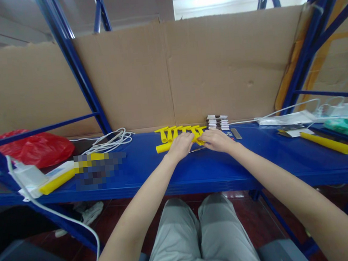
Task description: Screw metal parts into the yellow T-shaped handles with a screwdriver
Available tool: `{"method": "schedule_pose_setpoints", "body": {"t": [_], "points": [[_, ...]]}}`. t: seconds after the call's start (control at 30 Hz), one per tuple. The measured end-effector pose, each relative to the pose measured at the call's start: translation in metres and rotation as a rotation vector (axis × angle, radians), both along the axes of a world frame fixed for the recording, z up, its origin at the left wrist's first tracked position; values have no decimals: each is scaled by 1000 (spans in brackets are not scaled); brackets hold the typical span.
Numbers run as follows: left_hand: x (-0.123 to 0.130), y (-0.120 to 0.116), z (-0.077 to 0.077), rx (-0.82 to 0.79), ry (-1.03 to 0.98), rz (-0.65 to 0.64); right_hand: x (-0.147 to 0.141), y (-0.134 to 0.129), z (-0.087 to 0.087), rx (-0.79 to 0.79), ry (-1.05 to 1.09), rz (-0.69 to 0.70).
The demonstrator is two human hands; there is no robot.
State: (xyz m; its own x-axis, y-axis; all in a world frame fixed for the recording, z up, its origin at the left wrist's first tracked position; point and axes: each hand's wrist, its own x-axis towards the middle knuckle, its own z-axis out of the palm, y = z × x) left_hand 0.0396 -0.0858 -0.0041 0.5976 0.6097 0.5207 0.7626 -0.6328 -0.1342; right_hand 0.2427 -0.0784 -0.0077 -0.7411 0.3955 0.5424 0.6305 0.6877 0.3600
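Over the blue shelf top, my left hand (181, 145) and my right hand (216, 140) are close together, fingers closed on a yellow plastic piece (196, 137) between them. My fingers cover much of it, so its full shape is hidden. Just behind my hands stands a row of several yellow T-shaped plastic tools (170, 134). A yellow tube (163, 148) lies beside my left hand. Under my hands, a thin metallic strip (196, 149) is partly visible. Near my right hand are a stack of small white packets (218, 122) and a small grey flat bar (236, 133).
Cardboard (211, 70) walls off the back between blue uprights. Left are a coiled white cable (114, 140), a red plastic bag (38, 148) and a white power strip (56, 173). Another yellow tube (327, 143) and a green packet (347, 128) lie at right.
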Motion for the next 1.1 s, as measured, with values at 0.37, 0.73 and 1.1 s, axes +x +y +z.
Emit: {"method": "schedule_pose_setpoints", "body": {"t": [0.37, 0.73, 1.1], "points": [[-5, 6, -4, -65, -98, 93, 19, 7, 7, 111, 61, -203], [-10, 3, 1, -108, -205, 83, 59, 8, 11, 28, 417, -609], [-11, 6, 4, 47, -252, 64, 54, 6, 10, -65, 564, -678]]}}
